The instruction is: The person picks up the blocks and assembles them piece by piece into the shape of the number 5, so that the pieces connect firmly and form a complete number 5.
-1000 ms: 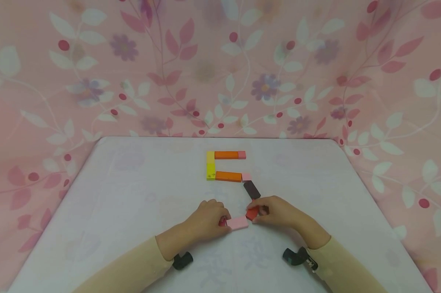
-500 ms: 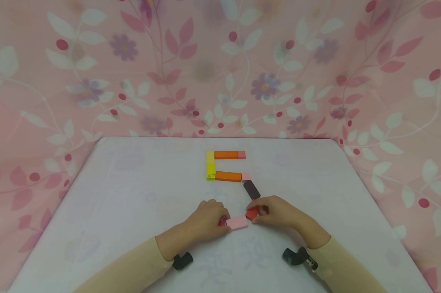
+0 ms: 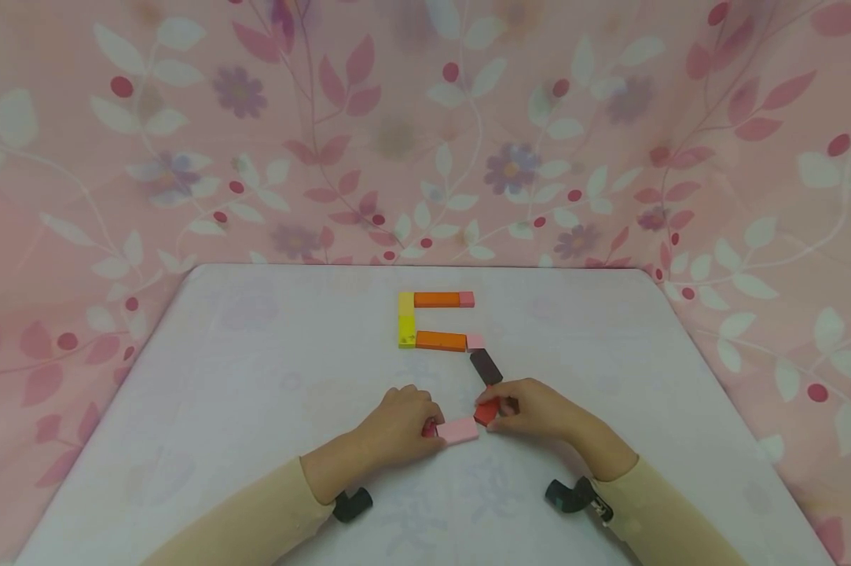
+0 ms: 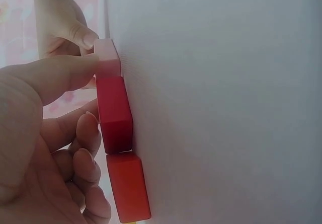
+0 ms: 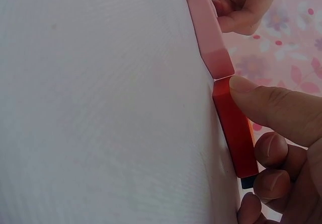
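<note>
In the head view my left hand [image 3: 400, 424] pinches the left end of a pale pink block [image 3: 457, 431] between thumb and fingers. Beside it a crimson block [image 4: 114, 113] shows in the left wrist view, with an orange-red block [image 4: 128, 186] at its other end; in the head view my left hand mostly covers these two. My right hand [image 3: 541, 410] holds a red block [image 3: 486, 413], thumb at its near side. The red block's corner meets the pink block's end. A black block [image 3: 486, 366] lies slanted just beyond the red one.
Farther back, yellow blocks [image 3: 407, 321] form an upright side, with two orange blocks [image 3: 437, 299] running right from it. Each orange block ends in a small pink block [image 3: 475, 341]. The white table [image 3: 255, 354] meets a floral cloth [image 3: 397, 141] behind.
</note>
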Demonstrator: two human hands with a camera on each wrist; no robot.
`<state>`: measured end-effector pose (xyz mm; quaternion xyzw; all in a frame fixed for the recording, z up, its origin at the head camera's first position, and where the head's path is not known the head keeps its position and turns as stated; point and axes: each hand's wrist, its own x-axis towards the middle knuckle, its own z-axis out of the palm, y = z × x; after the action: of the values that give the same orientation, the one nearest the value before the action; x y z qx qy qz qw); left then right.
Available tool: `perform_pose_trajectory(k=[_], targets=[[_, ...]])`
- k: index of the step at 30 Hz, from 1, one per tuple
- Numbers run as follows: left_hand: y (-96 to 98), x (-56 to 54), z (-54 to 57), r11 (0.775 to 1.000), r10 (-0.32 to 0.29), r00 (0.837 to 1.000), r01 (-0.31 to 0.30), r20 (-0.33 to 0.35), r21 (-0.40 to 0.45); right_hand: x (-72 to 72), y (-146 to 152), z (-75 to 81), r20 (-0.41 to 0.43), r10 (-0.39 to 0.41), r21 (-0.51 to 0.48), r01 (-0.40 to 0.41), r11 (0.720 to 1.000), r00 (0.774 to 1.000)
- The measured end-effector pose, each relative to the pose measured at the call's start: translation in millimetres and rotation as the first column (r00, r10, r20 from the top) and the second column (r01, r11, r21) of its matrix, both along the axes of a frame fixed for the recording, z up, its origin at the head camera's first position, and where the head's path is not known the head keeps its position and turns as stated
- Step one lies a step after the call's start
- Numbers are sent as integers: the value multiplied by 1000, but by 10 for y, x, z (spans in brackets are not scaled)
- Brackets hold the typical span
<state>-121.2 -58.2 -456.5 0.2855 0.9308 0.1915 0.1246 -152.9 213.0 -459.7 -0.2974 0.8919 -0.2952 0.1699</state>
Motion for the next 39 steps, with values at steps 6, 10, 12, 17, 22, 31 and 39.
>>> perform_pose_trajectory(k=[6, 10, 12, 17, 22, 31, 39], targets=[[-1, 8, 8, 1000, -10, 1000, 10, -21, 6, -2, 7, -11, 0, -4, -4, 4, 1000, 1000], [-1, 15, 22, 1000, -24, 999, 24, -44, 9, -2, 13, -23, 3, -10, -6, 10, 1000, 1000], [-4, 14, 27, 1000, -23, 999, 24, -40, 10, -3, 15, -25, 1, -10, -6, 10, 1000, 1000], [-48, 7, 33, 999, -18, 999, 19, -31, 30, 6, 12, -9, 0, -3, -4, 3, 1000, 1000], [-165, -25, 8, 999, 12, 1000, -11, -11, 43, 27, -2, 27, 3, 1, -19, -1, 1000, 1000], [-304, -65, 56, 999, 17, 999, -19, 47, 45, 86, -82, 40, -19, 21, -27, -21, 999, 1000], [-314, -71, 34, 999, -9, 999, 7, 41, 53, 111, -131, -18, -16, 15, 3, -15, 1000, 1000]])
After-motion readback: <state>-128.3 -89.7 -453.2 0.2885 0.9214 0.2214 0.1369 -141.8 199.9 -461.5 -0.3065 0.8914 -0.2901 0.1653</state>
